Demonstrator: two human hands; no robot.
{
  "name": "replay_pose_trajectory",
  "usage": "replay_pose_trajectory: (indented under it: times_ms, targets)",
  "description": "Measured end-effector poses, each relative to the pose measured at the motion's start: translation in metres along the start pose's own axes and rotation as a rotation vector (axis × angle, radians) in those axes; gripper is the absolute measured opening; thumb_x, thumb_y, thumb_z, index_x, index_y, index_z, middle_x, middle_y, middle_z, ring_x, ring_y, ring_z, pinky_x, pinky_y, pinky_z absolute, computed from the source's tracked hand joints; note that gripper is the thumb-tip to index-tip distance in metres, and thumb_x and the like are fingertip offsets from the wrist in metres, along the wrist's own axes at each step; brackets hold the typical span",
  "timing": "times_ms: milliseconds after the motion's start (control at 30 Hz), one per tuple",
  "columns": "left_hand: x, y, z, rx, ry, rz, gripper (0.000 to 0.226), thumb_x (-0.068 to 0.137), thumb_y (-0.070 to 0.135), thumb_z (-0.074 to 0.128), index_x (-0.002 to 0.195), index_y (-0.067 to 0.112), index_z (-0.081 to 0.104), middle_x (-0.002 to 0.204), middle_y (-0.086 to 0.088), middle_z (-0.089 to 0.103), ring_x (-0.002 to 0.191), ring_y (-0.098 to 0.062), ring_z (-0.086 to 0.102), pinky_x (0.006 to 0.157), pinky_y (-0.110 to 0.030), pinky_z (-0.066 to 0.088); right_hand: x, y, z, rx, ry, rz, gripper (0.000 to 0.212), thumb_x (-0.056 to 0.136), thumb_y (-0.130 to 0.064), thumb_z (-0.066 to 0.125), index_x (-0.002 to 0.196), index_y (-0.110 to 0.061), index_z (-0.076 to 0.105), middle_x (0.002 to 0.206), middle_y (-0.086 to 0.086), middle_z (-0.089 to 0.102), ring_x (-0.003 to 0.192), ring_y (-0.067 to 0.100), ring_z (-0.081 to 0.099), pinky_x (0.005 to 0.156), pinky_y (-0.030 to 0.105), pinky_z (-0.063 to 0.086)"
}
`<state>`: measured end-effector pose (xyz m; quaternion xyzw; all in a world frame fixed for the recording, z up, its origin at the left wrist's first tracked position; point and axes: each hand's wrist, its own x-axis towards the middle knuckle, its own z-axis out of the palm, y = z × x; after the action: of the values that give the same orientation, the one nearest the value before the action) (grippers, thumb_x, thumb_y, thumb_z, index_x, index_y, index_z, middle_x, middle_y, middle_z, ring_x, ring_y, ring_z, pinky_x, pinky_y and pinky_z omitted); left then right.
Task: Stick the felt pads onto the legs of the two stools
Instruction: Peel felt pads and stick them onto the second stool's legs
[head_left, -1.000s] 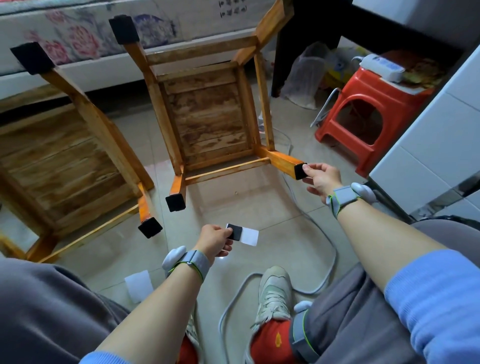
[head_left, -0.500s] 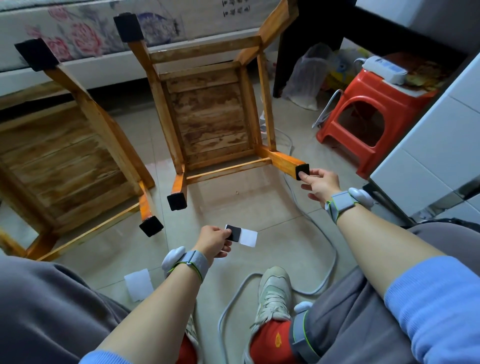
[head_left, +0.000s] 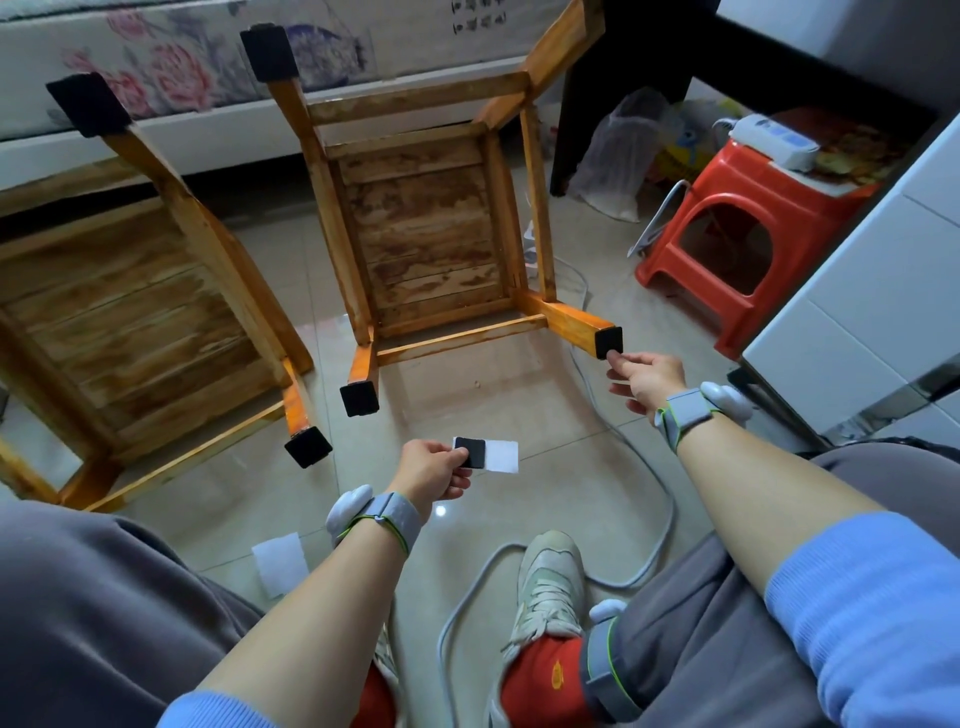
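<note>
From the head camera, looking down past my knees, both wooden stools lie tipped over so their leg ends face me, which is why I can reach them without bending under anything.

My right hand (head_left: 647, 382) is up at the nearer stool (head_left: 426, 234), its fingertips (head_left: 615, 358) pinched loosely and touching the lower edge of the black felt pad (head_left: 608, 343) on the leg end just above them. The hand grips nothing loose; I judge it is pressing or checking that pad so the adhesive takes. The stool's other leg end, to the left of this hand, already carries a black pad (head_left: 358, 399), and a far leg up near the mattress does too (head_left: 269, 52). Its fourth leg runs out of sight at the top, so I cannot tell about that one.

My left hand (head_left: 434, 470) is closed in a pinch on the backing sheet (head_left: 501, 456), thumb over its left end, holding it flat and off the floor so the one remaining pad (head_left: 472, 451) stays clean and ready to peel. The white part to the right of that pad is bare.

Left of this hand lies the second stool (head_left: 130, 312), with pads showing on its near leg (head_left: 308, 447) and a far leg (head_left: 88, 104); its other legs are out of sight. Below my left wrist a spent white backing piece (head_left: 280, 564) lies on the tile floor (head_left: 519, 405), dropped out of the way. A grey cable (head_left: 654, 499) loops across the floor between my hands and my shoe (head_left: 550, 582).
</note>
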<state>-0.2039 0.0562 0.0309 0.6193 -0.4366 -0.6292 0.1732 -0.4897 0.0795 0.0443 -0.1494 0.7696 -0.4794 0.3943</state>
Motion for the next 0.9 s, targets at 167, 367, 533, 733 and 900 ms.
replay_pose_trajectory:
  times_ms: [167,367,533,733,900]
  targets:
    - [-0.008,0.009,-0.003,-0.042,0.016,0.063,0.012,0.092,-0.001,0.055,0.096,0.010,0.053,0.069,-0.015,0.064,0.037,-0.010,0.059,0.040,-0.021,0.048,-0.015,0.004,0.004,-0.049,0.016,-0.011,0.017,0.091,-0.025,0.066,0.079,-0.015,0.060,0.083,0.009,0.065,0.056,0.013,0.056,0.047,0.020,0.032]
    - [-0.019,0.018,-0.007,-0.091,0.078,0.150,0.006,0.093,0.004,0.055,0.091,0.008,0.058,0.077,-0.012,0.059,0.055,-0.019,0.057,0.049,-0.024,0.045,-0.048,0.002,0.029,-0.220,-0.172,-0.042,0.022,0.091,-0.037,0.063,0.081,-0.017,0.060,0.084,0.005,0.067,0.058,0.011,0.060,0.050,0.019,0.034]
    - [-0.025,0.024,-0.016,-0.153,0.102,0.177,0.012,0.089,0.004,0.063,0.078,0.009,0.064,0.065,-0.007,0.053,0.056,-0.016,0.045,0.056,-0.025,0.040,-0.086,0.001,0.054,-0.301,-0.482,-0.111,0.023,0.089,-0.042,0.065,0.089,-0.019,0.065,0.088,0.002,0.070,0.069,0.013,0.066,0.051,0.019,0.040]
    - [-0.032,0.028,-0.024,-0.227,0.056,0.154,0.004,0.088,0.003,0.064,0.085,0.005,0.066,0.068,-0.007,0.057,0.053,-0.015,0.048,0.052,-0.023,0.043,-0.101,0.006,0.066,-0.363,-0.599,-0.100,0.024,0.080,-0.033,0.078,0.092,-0.017,0.064,0.092,0.004,0.074,0.078,0.014,0.070,0.051,0.019,0.044]
    - [-0.037,0.028,-0.025,-0.216,0.000,0.127,0.002,0.086,0.002,0.066,0.088,0.001,0.066,0.069,-0.010,0.062,0.045,-0.011,0.052,0.045,-0.018,0.045,-0.106,0.004,0.067,-0.263,-0.579,-0.091,0.016,0.082,-0.029,0.075,0.084,-0.017,0.064,0.094,0.004,0.076,0.083,0.015,0.071,0.062,0.026,0.046]
